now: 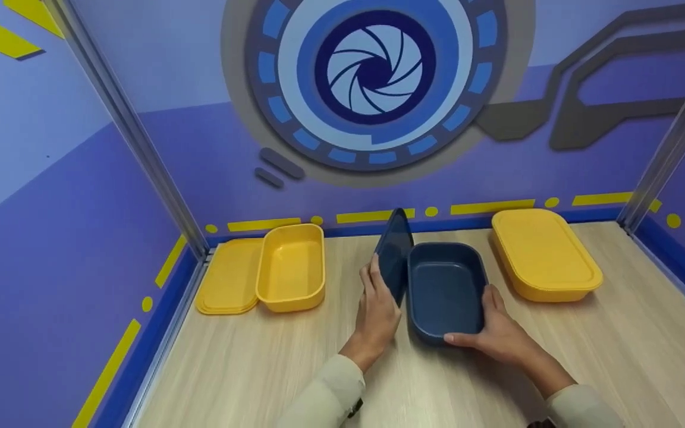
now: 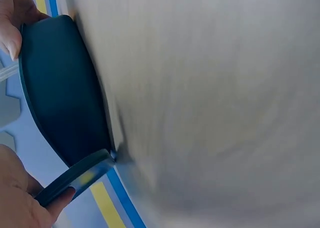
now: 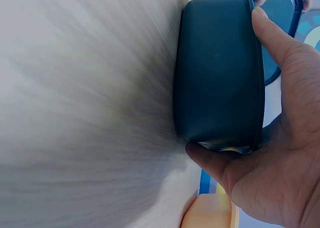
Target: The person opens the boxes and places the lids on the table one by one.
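A dark blue lunch box (image 1: 446, 291) without its lid stands on the wooden table, its inside bare. My right hand (image 1: 500, 333) grips its near right corner, thumb along the near side and fingers on the right wall. In the right wrist view that hand (image 3: 300, 123) spans the end of the box (image 3: 220, 72). My left hand (image 1: 378, 312) holds the dark blue lid (image 1: 396, 255) on edge, just left of the box. The left wrist view shows the lid (image 2: 77, 175) pinched between thumb and fingers, close beside the box (image 2: 62, 87).
An open yellow box (image 1: 291, 267) stands at the left, overlapping its flat yellow lid (image 1: 229, 276). To the right is a yellow box with its lid on (image 1: 547, 252). Printed panels (image 1: 200, 154) with metal corner posts (image 1: 134, 131) wall in the table (image 1: 247, 368).
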`<state>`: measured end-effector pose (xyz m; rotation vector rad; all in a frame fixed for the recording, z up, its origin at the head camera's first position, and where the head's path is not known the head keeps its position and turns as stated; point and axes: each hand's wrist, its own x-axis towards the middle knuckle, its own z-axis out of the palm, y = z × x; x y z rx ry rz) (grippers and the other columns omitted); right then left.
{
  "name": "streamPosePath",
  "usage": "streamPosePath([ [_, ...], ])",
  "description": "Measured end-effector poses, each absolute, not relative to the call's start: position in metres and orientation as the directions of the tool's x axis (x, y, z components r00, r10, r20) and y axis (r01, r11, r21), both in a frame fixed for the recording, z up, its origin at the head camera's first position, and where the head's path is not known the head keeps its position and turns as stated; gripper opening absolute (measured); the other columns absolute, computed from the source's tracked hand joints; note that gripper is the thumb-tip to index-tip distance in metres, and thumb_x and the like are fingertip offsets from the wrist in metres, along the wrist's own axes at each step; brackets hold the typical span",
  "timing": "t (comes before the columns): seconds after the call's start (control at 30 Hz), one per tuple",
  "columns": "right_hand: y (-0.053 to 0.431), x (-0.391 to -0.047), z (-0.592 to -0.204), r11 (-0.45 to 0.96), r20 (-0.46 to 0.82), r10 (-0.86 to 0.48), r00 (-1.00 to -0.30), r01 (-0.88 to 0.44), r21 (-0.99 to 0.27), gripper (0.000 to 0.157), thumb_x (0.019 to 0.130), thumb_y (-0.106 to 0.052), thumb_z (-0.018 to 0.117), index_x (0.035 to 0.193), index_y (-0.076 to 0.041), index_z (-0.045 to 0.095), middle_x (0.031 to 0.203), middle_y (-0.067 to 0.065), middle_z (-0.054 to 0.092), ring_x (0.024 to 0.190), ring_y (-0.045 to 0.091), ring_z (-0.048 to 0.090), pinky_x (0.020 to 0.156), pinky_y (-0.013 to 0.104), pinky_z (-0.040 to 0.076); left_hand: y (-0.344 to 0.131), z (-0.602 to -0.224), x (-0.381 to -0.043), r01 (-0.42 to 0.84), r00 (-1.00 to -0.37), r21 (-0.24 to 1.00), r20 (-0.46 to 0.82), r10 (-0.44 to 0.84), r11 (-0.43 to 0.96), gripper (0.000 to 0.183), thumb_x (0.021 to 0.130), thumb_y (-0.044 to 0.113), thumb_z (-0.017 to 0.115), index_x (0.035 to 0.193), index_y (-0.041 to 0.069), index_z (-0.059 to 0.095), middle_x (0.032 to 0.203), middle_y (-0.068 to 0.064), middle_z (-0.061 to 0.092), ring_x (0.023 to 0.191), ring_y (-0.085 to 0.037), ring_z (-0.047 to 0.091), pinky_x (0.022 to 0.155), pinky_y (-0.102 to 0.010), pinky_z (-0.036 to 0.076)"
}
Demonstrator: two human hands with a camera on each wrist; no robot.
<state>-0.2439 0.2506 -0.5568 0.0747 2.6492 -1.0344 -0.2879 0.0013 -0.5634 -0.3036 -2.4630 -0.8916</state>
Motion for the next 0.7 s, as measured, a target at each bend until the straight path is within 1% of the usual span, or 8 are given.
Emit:
streamPosePath([
  [0.17, 0.251, -0.244, -0.556, 0.740, -0.309, -0.061, -0.949, 0.165, -0.653, 0.158, 0.076, -0.080, 0.080, 0.166, -0.004, -0.025, 0.176, 0.029, -0.022, 0.158, 0.059, 0.020, 0.125, 0.075, 0.023, -0.006, -0.567, -0.292, 0.293, -0.869, 0.517, 0.495, -0.002, 0.805, 0.096, 0.086, -0.016, 0.073, 0.166, 0.001, 0.023, 0.157, -0.023, 0.040, 0.123, -0.031, 0.069, 0.098, -0.034, 0.062],
  [0.23, 0.251, -0.244, -0.556, 0.744, -0.309, -0.065, -0.949, 0.160, -0.649, 0.157, 0.076, -0.080, 0.079, 0.166, -0.003, -0.025, 0.175, 0.029, -0.023, 0.158, 0.059, 0.020, 0.124, 0.075, 0.023, -0.008, -0.567, -0.291, 0.269, -0.877, 0.489, 0.480, 0.001, 0.830, 0.100, 0.084, -0.016, 0.076, 0.166, 0.001, 0.021, 0.161, -0.024, 0.037, 0.131, -0.032, 0.064, 0.099, -0.035, 0.061],
  [0.33, 0.251, -0.244, -0.555, 0.750, -0.306, -0.064, -0.950, 0.157, -0.643, 0.157, 0.076, -0.080, 0.079, 0.166, -0.003, -0.025, 0.175, 0.030, -0.023, 0.158, 0.060, 0.020, 0.124, 0.075, 0.024, -0.011, -0.565, -0.292, 0.235, -0.888, 0.431, 0.459, 0.013, 0.871, 0.109, 0.081, -0.014, 0.081, 0.168, 0.002, 0.017, 0.166, -0.024, 0.032, 0.138, -0.034, 0.058, 0.097, -0.035, 0.062],
  [0.4, 0.250, -0.244, -0.555, 0.749, -0.302, -0.063, -0.951, 0.155, -0.644, 0.157, 0.076, -0.079, 0.080, 0.166, -0.003, -0.024, 0.175, 0.030, -0.022, 0.158, 0.060, 0.019, 0.124, 0.075, 0.023, -0.014, -0.564, -0.293, 0.221, -0.892, 0.390, 0.451, 0.024, 0.894, 0.115, 0.080, -0.011, 0.085, 0.170, 0.003, 0.014, 0.167, -0.023, 0.029, 0.142, -0.034, 0.053, 0.100, -0.035, 0.061],
  [0.47, 0.250, -0.243, -0.555, 0.743, -0.295, -0.063, -0.953, 0.153, -0.652, 0.157, 0.076, -0.079, 0.081, 0.166, -0.002, -0.024, 0.175, 0.030, -0.022, 0.159, 0.059, 0.019, 0.125, 0.074, 0.022, -0.016, -0.564, -0.295, 0.205, -0.891, 0.338, 0.454, 0.032, 0.919, 0.119, 0.080, -0.004, 0.089, 0.170, 0.004, 0.012, 0.167, -0.023, 0.028, 0.143, -0.034, 0.051, 0.107, -0.037, 0.058],
  [0.57, 0.249, -0.243, -0.556, 0.735, -0.286, -0.066, -0.956, 0.148, -0.662, 0.156, 0.077, -0.077, 0.081, 0.166, -0.002, -0.023, 0.175, 0.030, -0.021, 0.159, 0.059, 0.018, 0.126, 0.074, 0.020, -0.020, -0.563, -0.299, 0.172, -0.886, 0.256, 0.463, 0.036, 0.951, 0.123, 0.077, 0.004, 0.094, 0.169, 0.002, 0.013, 0.166, -0.022, 0.031, 0.144, -0.034, 0.049, 0.119, -0.041, 0.049],
  [0.63, 0.249, -0.243, -0.556, 0.734, -0.285, -0.067, -0.956, 0.146, -0.663, 0.156, 0.077, -0.077, 0.081, 0.166, -0.002, -0.023, 0.175, 0.030, -0.022, 0.159, 0.059, 0.018, 0.126, 0.074, 0.020, -0.022, -0.562, -0.301, 0.144, -0.884, 0.207, 0.467, 0.032, 0.968, 0.120, 0.077, 0.007, 0.094, 0.168, 0.001, 0.015, 0.164, -0.022, 0.034, 0.146, -0.035, 0.047, 0.123, -0.045, 0.044],
  [0.7, 0.250, -0.244, -0.555, 0.734, -0.287, -0.071, -0.955, 0.145, -0.663, 0.156, 0.078, -0.076, 0.081, 0.166, -0.002, -0.024, 0.175, 0.030, -0.022, 0.159, 0.059, 0.017, 0.126, 0.075, 0.020, -0.023, -0.560, -0.302, 0.116, -0.888, 0.182, 0.458, 0.020, 0.976, 0.115, 0.080, 0.007, 0.092, 0.167, -0.001, 0.018, 0.165, -0.022, 0.036, 0.147, -0.035, 0.046, 0.125, -0.048, 0.041],
])
